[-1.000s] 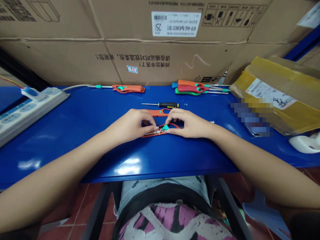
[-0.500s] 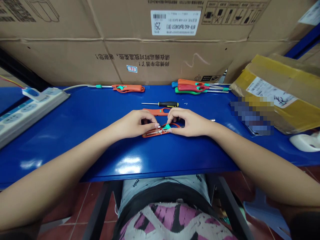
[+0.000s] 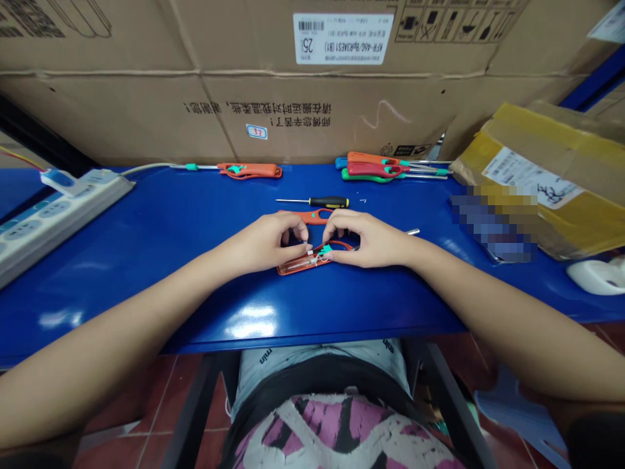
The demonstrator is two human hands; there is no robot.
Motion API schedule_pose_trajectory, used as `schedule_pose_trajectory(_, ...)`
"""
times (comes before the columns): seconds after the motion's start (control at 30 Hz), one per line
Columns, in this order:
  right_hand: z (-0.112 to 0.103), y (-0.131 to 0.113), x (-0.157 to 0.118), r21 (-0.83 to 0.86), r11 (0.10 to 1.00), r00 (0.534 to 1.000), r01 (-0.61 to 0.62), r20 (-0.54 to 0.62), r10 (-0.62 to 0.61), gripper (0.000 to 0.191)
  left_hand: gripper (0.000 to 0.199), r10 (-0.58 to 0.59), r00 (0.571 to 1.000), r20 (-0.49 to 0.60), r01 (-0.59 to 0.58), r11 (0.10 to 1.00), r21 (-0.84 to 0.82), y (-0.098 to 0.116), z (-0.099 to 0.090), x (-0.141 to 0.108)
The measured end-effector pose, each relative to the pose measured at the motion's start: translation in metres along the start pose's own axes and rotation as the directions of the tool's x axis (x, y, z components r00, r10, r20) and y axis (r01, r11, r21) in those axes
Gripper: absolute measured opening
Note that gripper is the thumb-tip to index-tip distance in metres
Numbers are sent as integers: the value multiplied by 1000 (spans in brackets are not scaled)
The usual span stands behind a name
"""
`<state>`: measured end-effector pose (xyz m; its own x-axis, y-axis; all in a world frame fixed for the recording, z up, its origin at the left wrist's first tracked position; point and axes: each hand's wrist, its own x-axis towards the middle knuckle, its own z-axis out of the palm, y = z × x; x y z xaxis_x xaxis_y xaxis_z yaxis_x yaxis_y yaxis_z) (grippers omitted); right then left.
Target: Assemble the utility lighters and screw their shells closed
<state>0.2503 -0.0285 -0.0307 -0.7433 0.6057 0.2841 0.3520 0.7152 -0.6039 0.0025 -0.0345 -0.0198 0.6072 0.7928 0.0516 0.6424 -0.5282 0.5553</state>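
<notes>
On the blue table, an opened orange long-reach lighter [image 3: 295, 264] lies with its inside facing up. Its clear tank, thin white wires and green trigger [image 3: 324, 250] show. My left hand [image 3: 267, 242] pinches at its upper edge, beside a small white part [image 3: 310, 252]; what sits between the fingertips is too small to make out. From the right, my right hand [image 3: 374, 240] grips the lighter by the trigger, thumb at the near side. Just behind lies the other orange casing half [image 3: 312, 217], partly hidden by my hands. A metal tube end [image 3: 413, 232] pokes out beyond my right hand.
A screwdriver [image 3: 329, 202] lies behind the casing. Farther back are one orange lighter [image 3: 251, 170] and a pile of several lighters [image 3: 375, 170]. A power strip [image 3: 53, 218] stands left; a taped box [image 3: 547, 176] and white object [image 3: 598, 277] are right.
The fingers of my left hand have spread a little and shifted slightly at the lighter's upper edge. My right hand keeps its grip in nearly the same place.
</notes>
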Motion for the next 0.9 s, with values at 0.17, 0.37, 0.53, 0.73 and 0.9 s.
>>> schedule_pose_trajectory(0.17, 1, -1, 0, -16, 1000, 1000, 20, -2, -20, 9, 25, 61, 998, 34, -60, 998, -24, -1, 1, 1)
schedule_pose_trajectory(0.37, 3, -1, -1, -1, 1000, 999, 26, -22, -26, 5, 31, 31, 996, 82, -21, 993, -115, -2, -1, 1)
schedule_pose_trajectory(0.53, 5, 1, 0, 16, 999, 998, 36, -49, -35, 9, 33, 16, 996, 90, -4, 991, -131, -2, -1, 2)
schedule_pose_trajectory(0.73, 6, 3, 0, 27, 999, 999, 25, -44, -24, 9, 31, 31, 994, 108, -12, 984, -179, -3, -1, 2)
schedule_pose_trajectory(0.9, 6, 3, 0, 32, 999, 998, 29, -47, -28, 9, 31, -23, 998, 52, 35, 969, -245, 1, 5, 2)
